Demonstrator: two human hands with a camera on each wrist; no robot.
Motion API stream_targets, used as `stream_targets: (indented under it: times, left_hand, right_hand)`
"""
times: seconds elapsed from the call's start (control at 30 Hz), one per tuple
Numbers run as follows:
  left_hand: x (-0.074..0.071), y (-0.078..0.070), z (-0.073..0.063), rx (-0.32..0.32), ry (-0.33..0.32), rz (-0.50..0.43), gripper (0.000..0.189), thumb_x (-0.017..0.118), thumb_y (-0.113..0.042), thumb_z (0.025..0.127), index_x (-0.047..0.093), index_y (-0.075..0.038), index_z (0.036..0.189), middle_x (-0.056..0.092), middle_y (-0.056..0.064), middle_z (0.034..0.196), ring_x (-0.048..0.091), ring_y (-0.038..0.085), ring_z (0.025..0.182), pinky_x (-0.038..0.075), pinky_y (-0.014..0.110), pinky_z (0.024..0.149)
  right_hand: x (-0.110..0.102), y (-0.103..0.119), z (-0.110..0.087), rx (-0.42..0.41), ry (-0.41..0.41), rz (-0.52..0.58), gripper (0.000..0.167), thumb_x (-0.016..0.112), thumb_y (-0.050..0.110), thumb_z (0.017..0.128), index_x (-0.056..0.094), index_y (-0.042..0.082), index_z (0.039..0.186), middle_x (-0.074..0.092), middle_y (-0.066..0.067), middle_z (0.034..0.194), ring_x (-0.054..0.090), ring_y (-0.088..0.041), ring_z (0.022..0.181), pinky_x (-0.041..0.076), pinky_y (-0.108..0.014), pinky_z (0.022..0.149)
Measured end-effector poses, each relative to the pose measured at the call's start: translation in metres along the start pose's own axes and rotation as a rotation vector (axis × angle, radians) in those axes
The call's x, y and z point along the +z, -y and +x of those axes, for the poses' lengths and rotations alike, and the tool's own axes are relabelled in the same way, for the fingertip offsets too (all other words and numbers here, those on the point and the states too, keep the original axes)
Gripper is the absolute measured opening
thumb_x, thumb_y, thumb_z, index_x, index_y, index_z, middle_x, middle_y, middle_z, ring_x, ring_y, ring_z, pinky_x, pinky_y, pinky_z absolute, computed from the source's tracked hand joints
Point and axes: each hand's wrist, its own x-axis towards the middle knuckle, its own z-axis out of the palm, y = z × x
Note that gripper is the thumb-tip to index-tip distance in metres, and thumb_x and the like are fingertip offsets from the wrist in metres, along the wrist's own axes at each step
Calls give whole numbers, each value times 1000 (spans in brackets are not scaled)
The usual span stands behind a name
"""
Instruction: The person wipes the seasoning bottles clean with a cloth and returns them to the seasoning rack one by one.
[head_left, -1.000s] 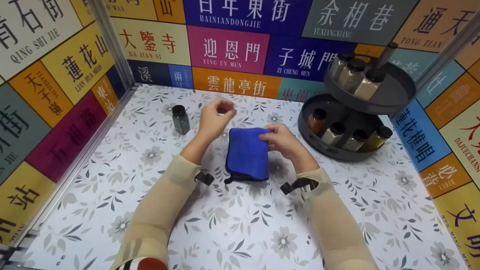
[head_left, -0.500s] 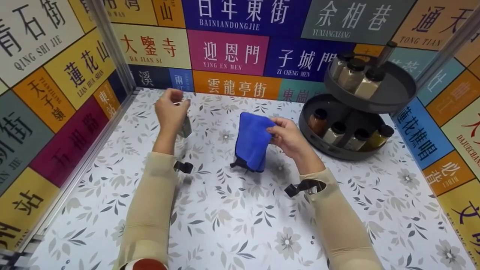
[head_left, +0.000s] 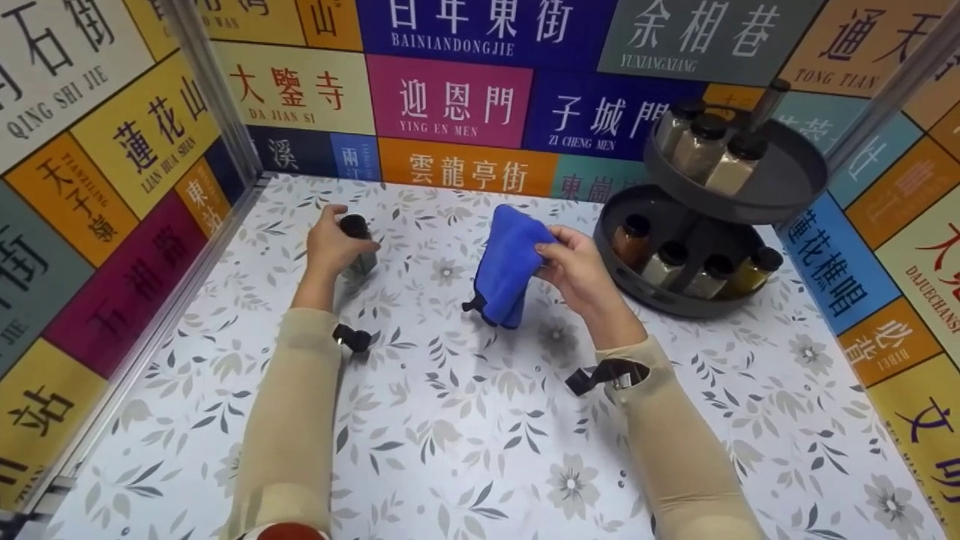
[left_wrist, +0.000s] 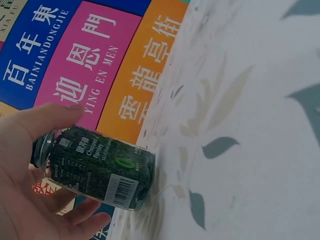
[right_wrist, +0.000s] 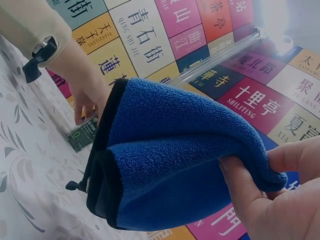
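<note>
My left hand (head_left: 330, 244) curls round a glass jar of chopped parsley (left_wrist: 100, 167) at the back left of the table, thumb on one side and fingers on the other. The jar has a black cap (head_left: 353, 224) and stands upright at the tabletop. My right hand (head_left: 577, 266) pinches a folded blue cloth (head_left: 510, 259) by its right edge, between thumb and fingers. Dark trim and a small black loop show along the cloth's lower edge; it hangs above the middle of the table. The right wrist view shows its fluffy folds (right_wrist: 175, 120) up close.
A dark two-tier round rack (head_left: 739, 199) stands at the back right with several black-capped spice jars on both tiers. The flower-patterned table (head_left: 450, 450) is walled by colourful sign panels (head_left: 450, 101) at the back and sides.
My left hand has moved left from beside the cloth to the parsley jar and closed round it. My right hand has lifted the cloth and tilted it toward the back.
</note>
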Motion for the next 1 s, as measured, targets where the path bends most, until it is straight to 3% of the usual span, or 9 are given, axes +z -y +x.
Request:
stream_targets:
  times: [0.2, 0.43, 0.53, 0.73, 0.9, 1.0]
  left_hand:
    - [-1, 2, -2, 6, -22, 97, 84, 91, -19, 75, 52, -2, 148, 59, 25, 149, 54, 42, 140, 43, 53, 120]
    - [1, -8, -7, 43, -136, 109, 62, 84, -16, 72, 65, 5, 127, 71, 25, 127, 64, 40, 120, 53, 53, 107]
    - [-2, -23, -12, 65, -156, 74, 59, 84, -17, 72, 67, 3, 124, 72, 23, 123, 65, 38, 116, 54, 53, 105]
    - [-1, -68, -32, 141, -101, -77, 66, 90, -20, 69, 70, -7, 130, 73, 16, 128, 65, 30, 118, 53, 47, 108]
    - [12, -102, -59, 212, -94, -168, 65, 93, -21, 67, 74, -14, 129, 76, 11, 126, 66, 26, 117, 51, 45, 108]
    - [24, -118, -77, 235, -42, -261, 68, 93, -16, 68, 71, -14, 132, 76, 12, 125, 68, 26, 116, 51, 44, 109]
  right_hand:
    - [4, -2, 1, -4, -2, 24, 16, 53, -8, 103, 63, 3, 108, 68, -2, 87, 66, -13, 72, 60, -29, 70]
    - [5, -6, 1, -25, -38, 73, 12, 54, -4, 103, 63, 2, 106, 69, -4, 85, 65, -12, 72, 61, -30, 70]
    - [6, -6, 1, -25, -45, 90, 11, 54, -3, 103, 64, 3, 105, 71, -4, 87, 67, -13, 73, 61, -30, 71]
    - [7, -4, 0, -55, -63, 118, 14, 53, -4, 102, 65, 3, 100, 73, -6, 90, 70, -15, 74, 62, -31, 73]
    - [9, -4, 1, -105, -117, 131, 13, 55, -4, 104, 66, 3, 101, 73, -5, 87, 72, -14, 74, 63, -30, 72]
    - [9, -5, 0, -142, -137, 143, 12, 57, -5, 104, 66, 2, 105, 73, -5, 88, 73, -14, 76, 64, -30, 74]
